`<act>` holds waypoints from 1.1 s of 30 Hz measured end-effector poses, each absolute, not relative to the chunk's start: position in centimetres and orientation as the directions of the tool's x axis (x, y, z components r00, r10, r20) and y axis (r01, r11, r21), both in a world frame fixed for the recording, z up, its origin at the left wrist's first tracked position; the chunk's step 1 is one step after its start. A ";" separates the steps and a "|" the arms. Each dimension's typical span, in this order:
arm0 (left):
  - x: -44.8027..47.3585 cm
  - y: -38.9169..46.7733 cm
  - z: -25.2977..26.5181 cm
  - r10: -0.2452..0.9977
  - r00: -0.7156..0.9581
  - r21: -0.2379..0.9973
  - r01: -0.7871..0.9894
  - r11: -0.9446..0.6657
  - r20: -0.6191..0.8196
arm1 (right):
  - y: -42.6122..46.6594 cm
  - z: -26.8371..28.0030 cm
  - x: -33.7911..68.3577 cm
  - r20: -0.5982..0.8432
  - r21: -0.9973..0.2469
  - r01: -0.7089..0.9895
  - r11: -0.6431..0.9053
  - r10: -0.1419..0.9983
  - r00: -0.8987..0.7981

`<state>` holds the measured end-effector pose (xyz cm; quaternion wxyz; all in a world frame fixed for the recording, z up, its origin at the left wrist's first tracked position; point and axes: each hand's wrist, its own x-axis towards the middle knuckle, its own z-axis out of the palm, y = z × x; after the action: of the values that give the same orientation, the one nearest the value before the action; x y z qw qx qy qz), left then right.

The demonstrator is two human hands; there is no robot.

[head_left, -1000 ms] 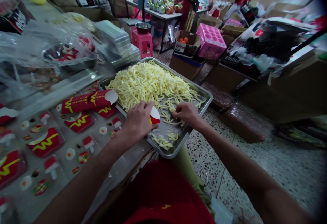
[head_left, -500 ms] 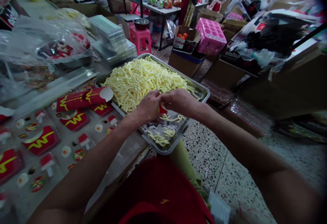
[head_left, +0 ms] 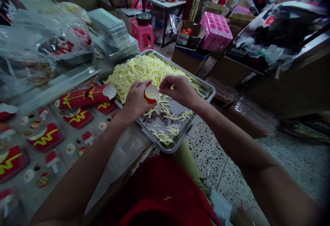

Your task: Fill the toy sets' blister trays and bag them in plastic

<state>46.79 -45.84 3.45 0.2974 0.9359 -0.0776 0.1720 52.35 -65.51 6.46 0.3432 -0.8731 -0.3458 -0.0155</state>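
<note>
"What's in your hands?"

"My left hand (head_left: 136, 99) is wrapped round a red carton (head_left: 151, 94), its mouth facing my right hand (head_left: 178, 90). That one is just beside it, fingers curled in — I can't tell whether anything is pinched between them."

"What could go wrong there?"

"The carton looks like thin card, so too tight a left grip could crease it. Too loose, and it could slip into the metal tray (head_left: 173, 149) below my hands."

"And the yellow sticks (head_left: 139, 68)?"

"Most are heaped just beyond my hands; some lie scattered beneath them, and a small cluster sits nearer my body. They look soft, so I'd expect a hard pinch to bend or break one. If my right hand misses the mouth, a stick could drop back into the tray."

"Is the tray steady?"

"I'm not sure. Its near corner, between my hands and my body, juts past the edge of the worktop (head_left: 143, 154), above my leg (head_left: 187, 164). Lean on that rim and it might tip, spilling sticks on the floor (head_left: 210, 157) to the right."

"Anything left of you?"

"Nested cartons (head_left: 86, 96) just left of my left hand — a careless sideways knock could scatter them."
</note>
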 end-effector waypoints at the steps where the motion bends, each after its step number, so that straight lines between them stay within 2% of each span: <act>1: 46.5 -45.2 3.3 -0.036 0.940 0.520 -0.220 -0.825 0.340 | -66.5 5.9 52.3 0.214 -0.559 0.608 -0.564 0.610 0.763; 4: 45.5 -43.6 2.9 -0.025 0.962 0.493 -0.162 -0.855 0.273 | -68.9 3.2 52.0 0.019 -0.396 0.623 -0.675 0.672 0.740; 6: 44.8 -43.2 2.7 -0.064 0.966 0.465 -0.178 -0.867 0.250 | -69.4 1.3 51.6 -0.032 -0.311 0.647 -0.696 0.688 0.725; 10: 43.7 -44.0 2.6 -0.155 0.966 0.354 -0.221 -0.909 0.207 | -68.2 -0.7 51.2 0.018 -0.276 0.699 -0.660 0.724 0.690; 13: 43.1 -45.2 2.6 -0.203 0.968 0.246 -0.236 -0.940 0.150 | -67.0 -0.8 51.2 0.034 -0.215 0.698 -0.683 0.710 0.704; 16: 42.6 -46.4 2.5 -0.200 0.978 0.154 -0.207 -0.966 0.061 | -66.5 -0.6 51.3 0.054 -0.160 0.674 -0.721 0.675 0.736; 19: 42.8 -47.4 2.2 -0.184 0.982 0.133 -0.187 -0.973 0.037 | -66.3 0.3 51.3 0.074 -0.212 0.626 -0.751 0.626 0.776; 22: 43.8 -48.0 1.9 -0.191 0.979 0.227 -0.203 -0.952 0.076 | -65.8 2.9 50.9 0.074 -0.255 0.672 -0.695 0.679 0.730; 26: 45.7 -48.8 1.8 -0.104 0.979 0.527 -0.183 -0.830 0.176 | -65.2 7.7 50.9 -0.040 -0.193 0.804 -0.562 0.824 0.566; 29: 46.4 -49.8 2.0 0.007 0.969 0.706 -0.174 -0.686 0.246 | -65.9 10.0 51.9 -0.093 -0.295 0.831 -0.472 0.879 0.467; 31: 46.5 -50.6 2.3 0.072 0.949 0.748 -0.193 -0.635 0.307 | -66.4 10.1 52.5 -0.030 -0.394 0.773 -0.497 0.848 0.530; 33: 46.5 -51.4 2.7 0.116 0.930 0.755 -0.207 -0.622 0.350 | -66.5 9.3 52.7 0.063 -0.477 0.664 -0.575 0.732 0.679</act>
<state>46.48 -51.40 2.72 0.4338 0.8812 -0.0257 0.1860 52.74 -66.51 9.27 0.2383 -0.8846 -0.3945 0.0709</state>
